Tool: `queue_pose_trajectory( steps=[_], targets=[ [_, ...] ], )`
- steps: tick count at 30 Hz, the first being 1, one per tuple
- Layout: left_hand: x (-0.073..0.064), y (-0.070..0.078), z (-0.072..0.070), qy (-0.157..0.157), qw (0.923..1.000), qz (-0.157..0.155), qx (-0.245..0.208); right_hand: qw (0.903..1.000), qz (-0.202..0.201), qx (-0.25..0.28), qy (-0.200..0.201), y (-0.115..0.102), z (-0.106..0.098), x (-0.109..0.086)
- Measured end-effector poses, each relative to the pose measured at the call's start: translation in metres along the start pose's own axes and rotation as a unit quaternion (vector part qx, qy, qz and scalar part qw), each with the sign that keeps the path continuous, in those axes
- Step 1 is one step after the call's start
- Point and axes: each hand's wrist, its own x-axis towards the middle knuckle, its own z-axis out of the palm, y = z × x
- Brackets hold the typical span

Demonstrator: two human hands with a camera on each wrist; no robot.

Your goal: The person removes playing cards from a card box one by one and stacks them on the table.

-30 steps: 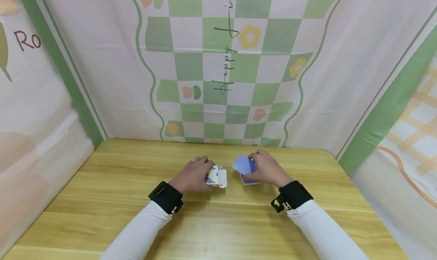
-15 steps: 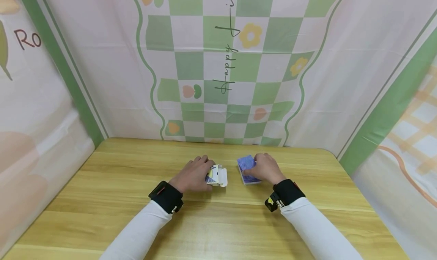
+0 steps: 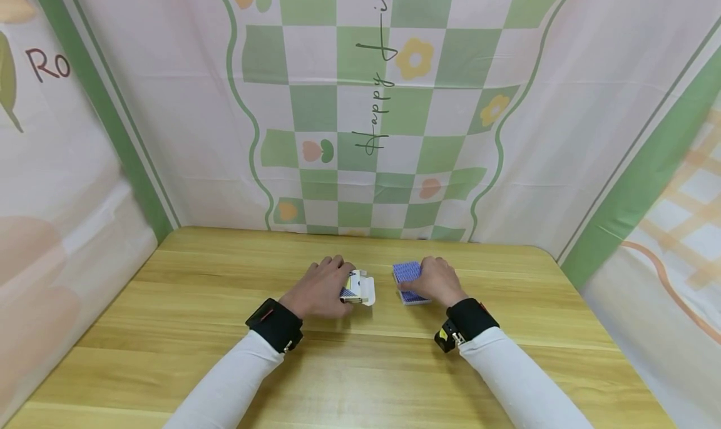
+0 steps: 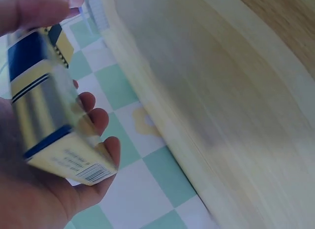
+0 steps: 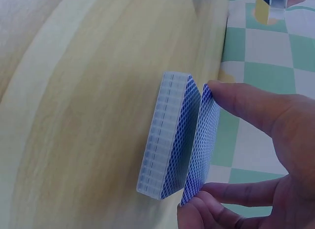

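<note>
My left hand [image 3: 321, 291] grips a playing card box [image 3: 353, 285] with its white flap folded out to the right; an "A" shows on its face. In the left wrist view, fingers and thumb wrap round the box [image 4: 42, 103], its barcode end towards the camera. To the right, a deck of playing cards [image 3: 414, 300] with blue patterned backs lies on the table. My right hand [image 3: 436, 282] is over it. In the right wrist view, thumb and fingers pinch one blue-backed playing card [image 5: 203, 145] by its opposite edges, close above the squared deck [image 5: 160, 138].
Both things are on a wooden table [image 3: 360, 366], towards its back edge. A patterned cloth [image 3: 360, 116] hangs behind the table, with more cloth at both sides. A black camera strap [image 3: 473, 319] circles the right wrist, and a similar strap [image 3: 276, 324] the left.
My right hand has shifted a little left and the pinched card, tilted up over the deck a second ago, has come down nearly level with it. The left hand and box have barely moved.
</note>
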Motion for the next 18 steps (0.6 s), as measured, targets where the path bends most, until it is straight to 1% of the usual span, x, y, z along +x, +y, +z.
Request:
queue_pose_trajectory(
  steps=[4,9,18],
  targets=[
    [-0.0004,0.0010,0.0011,0.009,0.9997,0.001,0.024,1.0000,0.004,0.003,0.003,-0.0003,0.0010,-0.0001],
    [-0.0010,0.0008,0.0034,0.031,0.9979,0.013,0.055,0.9999,0.009,0.004,0.005,-0.0001,0.0022,0.0002],
    [-0.0009,-0.0010,0.0060,0.079,0.9901,0.040,0.108,0.9999,0.014,0.004,-0.003,0.0011,0.0031,0.0007]
  ],
)
